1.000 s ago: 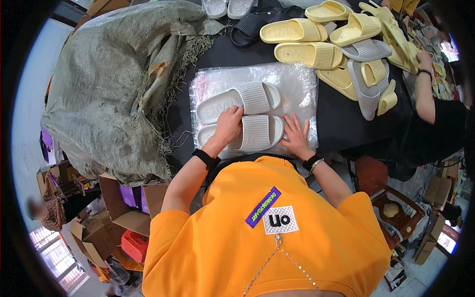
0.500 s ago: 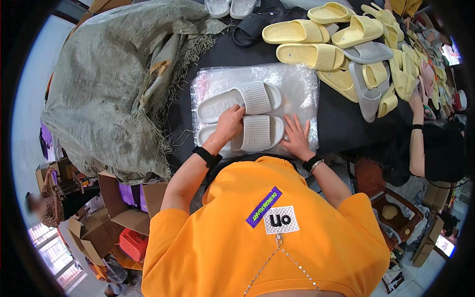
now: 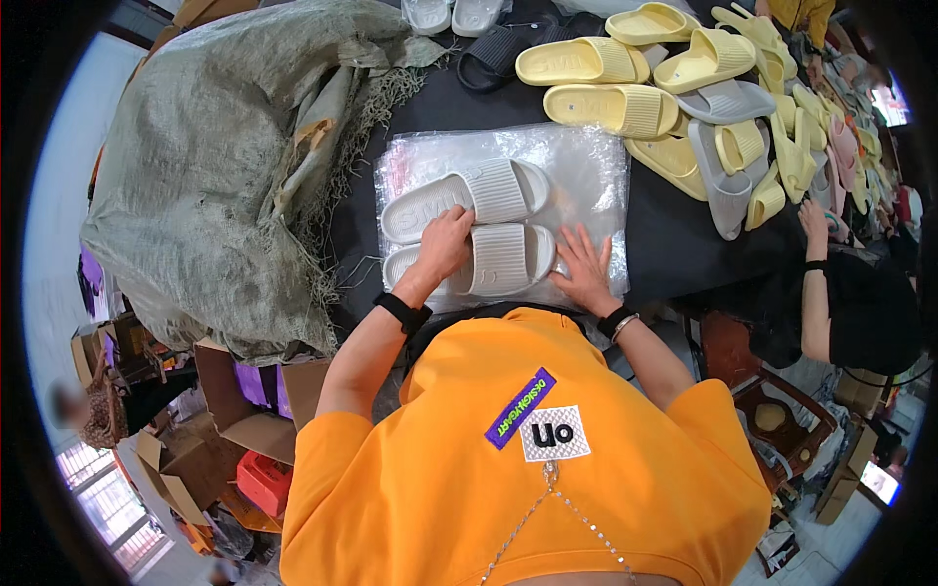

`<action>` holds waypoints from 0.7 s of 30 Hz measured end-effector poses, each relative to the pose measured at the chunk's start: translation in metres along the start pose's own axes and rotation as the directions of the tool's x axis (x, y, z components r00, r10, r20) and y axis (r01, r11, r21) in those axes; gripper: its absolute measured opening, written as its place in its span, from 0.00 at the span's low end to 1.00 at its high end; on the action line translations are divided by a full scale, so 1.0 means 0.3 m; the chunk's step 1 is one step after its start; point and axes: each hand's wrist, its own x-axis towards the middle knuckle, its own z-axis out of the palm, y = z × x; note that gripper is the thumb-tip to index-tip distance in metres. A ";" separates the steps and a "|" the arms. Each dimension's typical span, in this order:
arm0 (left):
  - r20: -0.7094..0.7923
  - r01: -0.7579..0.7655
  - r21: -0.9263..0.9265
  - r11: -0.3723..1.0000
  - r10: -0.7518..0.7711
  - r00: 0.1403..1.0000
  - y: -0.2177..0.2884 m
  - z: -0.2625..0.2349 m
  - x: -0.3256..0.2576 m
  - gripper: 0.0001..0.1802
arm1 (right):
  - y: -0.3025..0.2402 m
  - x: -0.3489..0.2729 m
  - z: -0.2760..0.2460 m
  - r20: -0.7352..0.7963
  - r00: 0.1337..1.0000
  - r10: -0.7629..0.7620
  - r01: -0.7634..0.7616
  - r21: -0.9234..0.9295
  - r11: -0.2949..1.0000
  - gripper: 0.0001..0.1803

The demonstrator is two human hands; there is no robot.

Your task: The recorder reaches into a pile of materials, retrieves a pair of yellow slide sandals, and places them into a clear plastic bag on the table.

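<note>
A pair of light grey slide slippers, the farther slipper (image 3: 493,190) and the nearer slipper (image 3: 503,259), lies side by side, toes to the right, on a stack of clear plastic bags (image 3: 591,161). My left hand (image 3: 446,246) is closed at the inner edges of the pair, just behind the straps, and covers part of the nearer footbed. Its fingertips are partly hidden. Close to the nearer slipper's toe, my right hand (image 3: 584,271) lies flat on the bags, fingers spread. Whether the toes are inside the top bag, I cannot tell.
Yellow slippers (image 3: 606,107) and grey slippers (image 3: 723,186) are heaped at the far right of the black-covered table (image 3: 674,254). A large woven sack (image 3: 215,166) bulges along the left. Black slippers (image 3: 493,59) lie at the back. Another person's hand (image 3: 814,220) is at the right.
The grey pair has slid slightly left over the bags, together with my left hand. My right hand stays nearly in place. The other person's hand at the right has moved a little.
</note>
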 end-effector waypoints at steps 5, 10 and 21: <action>-0.003 -0.012 0.004 1.000 0.012 1.000 0.003 -0.010 0.000 0.09 | 0.007 -0.002 0.004 0.026 1.000 0.013 -0.012 -0.028 1.000 0.30; -0.020 0.029 0.010 1.000 -0.029 0.999 -0.066 -0.051 -0.036 0.09 | -0.007 -0.002 -0.012 0.033 0.999 0.004 -0.004 -0.007 1.000 0.29; -0.218 0.265 -0.065 0.962 -0.273 0.937 -0.231 -0.155 -0.133 0.08 | -0.008 -0.003 -0.012 0.040 0.999 0.016 -0.015 -0.009 1.000 0.29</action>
